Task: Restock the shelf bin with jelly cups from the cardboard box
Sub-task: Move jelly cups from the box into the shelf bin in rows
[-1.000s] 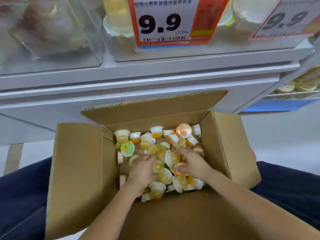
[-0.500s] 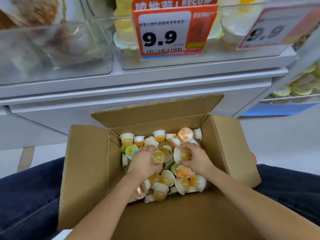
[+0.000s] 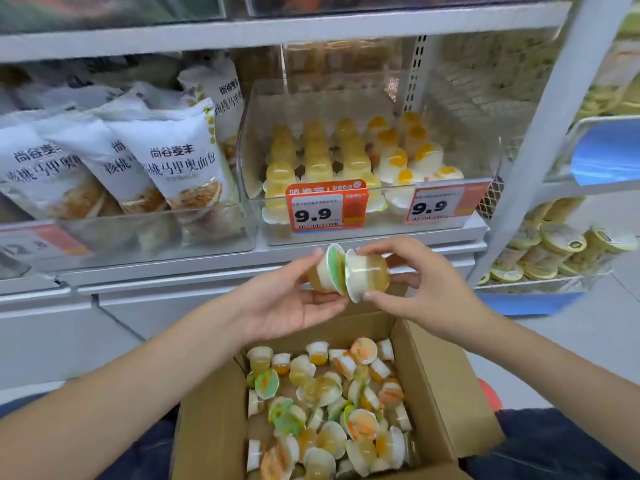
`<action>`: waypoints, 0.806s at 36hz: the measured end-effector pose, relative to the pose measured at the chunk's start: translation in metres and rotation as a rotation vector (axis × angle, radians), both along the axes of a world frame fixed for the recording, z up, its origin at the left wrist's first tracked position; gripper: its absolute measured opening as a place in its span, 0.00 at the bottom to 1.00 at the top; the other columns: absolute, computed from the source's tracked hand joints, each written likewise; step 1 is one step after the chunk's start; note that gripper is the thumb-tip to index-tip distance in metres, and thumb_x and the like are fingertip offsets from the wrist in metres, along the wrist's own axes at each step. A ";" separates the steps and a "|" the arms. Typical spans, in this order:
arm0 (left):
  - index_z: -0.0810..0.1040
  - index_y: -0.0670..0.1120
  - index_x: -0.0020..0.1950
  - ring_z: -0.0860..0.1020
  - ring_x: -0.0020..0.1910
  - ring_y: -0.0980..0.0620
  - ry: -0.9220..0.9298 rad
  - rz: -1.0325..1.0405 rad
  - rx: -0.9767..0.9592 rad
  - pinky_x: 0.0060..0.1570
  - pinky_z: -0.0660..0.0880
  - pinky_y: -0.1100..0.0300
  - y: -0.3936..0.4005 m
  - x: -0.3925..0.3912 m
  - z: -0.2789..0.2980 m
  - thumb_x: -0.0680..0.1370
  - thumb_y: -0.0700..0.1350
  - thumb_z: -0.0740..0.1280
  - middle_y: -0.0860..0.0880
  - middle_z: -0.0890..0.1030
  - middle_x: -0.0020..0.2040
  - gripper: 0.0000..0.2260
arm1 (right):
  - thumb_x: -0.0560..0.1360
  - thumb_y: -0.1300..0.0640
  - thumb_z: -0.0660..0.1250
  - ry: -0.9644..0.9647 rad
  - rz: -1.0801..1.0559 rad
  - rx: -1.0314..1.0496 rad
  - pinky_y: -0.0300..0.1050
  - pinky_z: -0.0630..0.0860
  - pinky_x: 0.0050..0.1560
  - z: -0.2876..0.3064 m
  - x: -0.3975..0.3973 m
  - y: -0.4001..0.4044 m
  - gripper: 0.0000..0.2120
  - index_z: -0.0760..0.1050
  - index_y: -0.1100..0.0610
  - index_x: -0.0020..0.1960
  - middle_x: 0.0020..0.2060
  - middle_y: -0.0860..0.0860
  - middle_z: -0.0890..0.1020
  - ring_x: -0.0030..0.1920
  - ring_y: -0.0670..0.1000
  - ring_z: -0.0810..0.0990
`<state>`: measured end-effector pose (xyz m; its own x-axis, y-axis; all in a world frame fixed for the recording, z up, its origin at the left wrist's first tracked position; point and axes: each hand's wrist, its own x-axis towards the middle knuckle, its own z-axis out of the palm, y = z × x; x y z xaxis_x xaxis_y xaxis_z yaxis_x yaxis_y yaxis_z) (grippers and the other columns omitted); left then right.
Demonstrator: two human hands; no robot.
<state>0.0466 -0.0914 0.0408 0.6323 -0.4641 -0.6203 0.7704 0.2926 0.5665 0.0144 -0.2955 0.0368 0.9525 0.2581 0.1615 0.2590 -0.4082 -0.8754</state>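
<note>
White bread bags point(image 3: 173, 168) fill the left bin beside orange price tags point(image 3: 325, 209).

Left hand point(image 3: 287, 299) and right hand point(image 3: 412, 289) each hold a jelly cup point(image 3: 367, 275) (lids touching) above the cardboard box point(image 3: 446, 386).

Two hands in view: left hand point(image 3: 277, 303), right hand point(image 3: 420, 289). Two jelly cups held at frame centre, one per hand: left cup point(image 3: 327, 271), right cup point(image 3: 367, 275). One cardboard box point(image 3: 446, 386), lower centre; loose cups inside too many to count. One clear shelf bin point(image 3: 460, 140), upper centre. Two price tags: centre tag point(image 3: 325, 206), right tag point(image 3: 440, 204). Three white bread bags point(image 3: 180, 161) plainly visible, upper left.
</note>
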 end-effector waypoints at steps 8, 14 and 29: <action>0.71 0.41 0.66 0.80 0.56 0.43 -0.107 -0.036 -0.099 0.54 0.78 0.54 -0.009 -0.008 0.010 0.78 0.54 0.58 0.36 0.79 0.60 0.23 | 0.69 0.65 0.74 0.045 0.068 0.122 0.43 0.80 0.52 0.004 0.003 0.011 0.23 0.77 0.47 0.59 0.56 0.44 0.77 0.58 0.44 0.75; 0.68 0.39 0.69 0.76 0.63 0.41 -0.137 -0.105 -0.151 0.60 0.75 0.53 -0.003 -0.008 0.009 0.74 0.45 0.68 0.36 0.76 0.64 0.25 | 0.69 0.62 0.74 0.057 0.095 0.161 0.46 0.81 0.51 0.001 0.007 0.013 0.23 0.77 0.48 0.61 0.58 0.45 0.78 0.61 0.49 0.76; 0.76 0.44 0.59 0.82 0.50 0.47 -0.313 -0.109 0.030 0.46 0.81 0.56 -0.011 -0.014 0.011 0.64 0.38 0.72 0.42 0.83 0.53 0.24 | 0.65 0.61 0.78 -0.027 0.101 -0.017 0.37 0.74 0.59 0.006 0.000 0.012 0.33 0.72 0.43 0.66 0.59 0.37 0.76 0.63 0.41 0.73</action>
<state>0.0328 -0.1029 0.0521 0.7424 -0.5238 -0.4177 0.5830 0.1979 0.7880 0.0146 -0.2836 0.0432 0.9169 0.3557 0.1813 0.3228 -0.3932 -0.8610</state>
